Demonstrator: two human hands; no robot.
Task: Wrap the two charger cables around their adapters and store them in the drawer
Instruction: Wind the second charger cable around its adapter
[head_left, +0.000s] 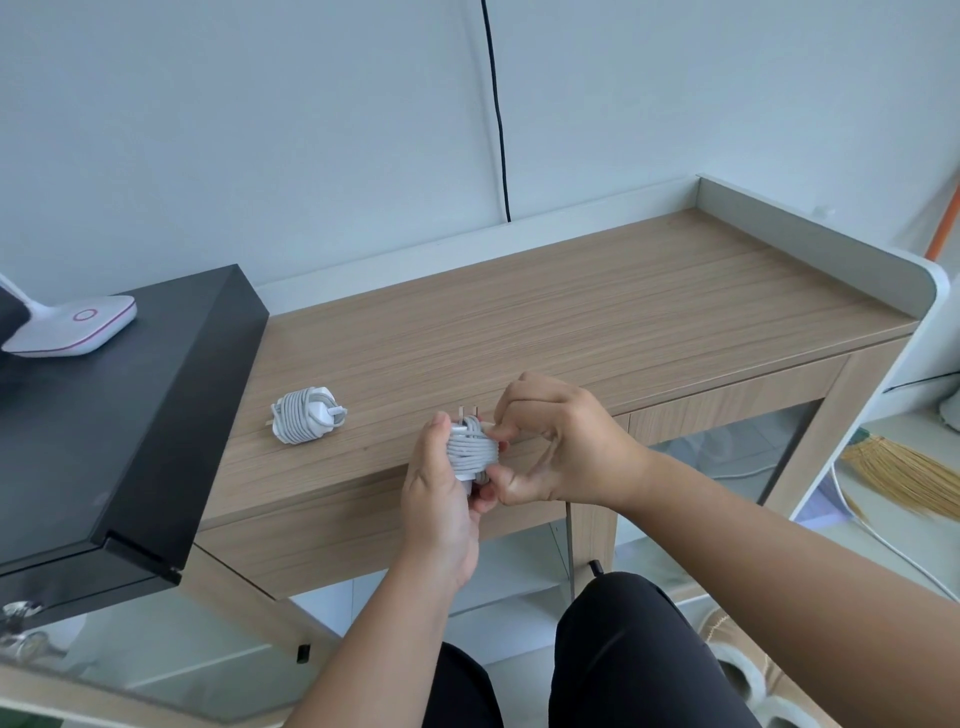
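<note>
Hands meet just above the near edge of the desk (597, 312). Left hand (441, 499) is closed around the second charger (470, 449), cupping it from the left with the prongs pointing up and away. Right hand (550, 441) pinches at the charger's right side, fingertips on the coiled cable; the loose end appears nearly tucked in. Just beyond and to the left, nearer the left hand, the first charger (307, 415) lies wrapped on the desk, its long axis running left to right. The drawer (727, 402) front sits under the desk edge to the right, nearer the right hand, and looks shut.
</note>
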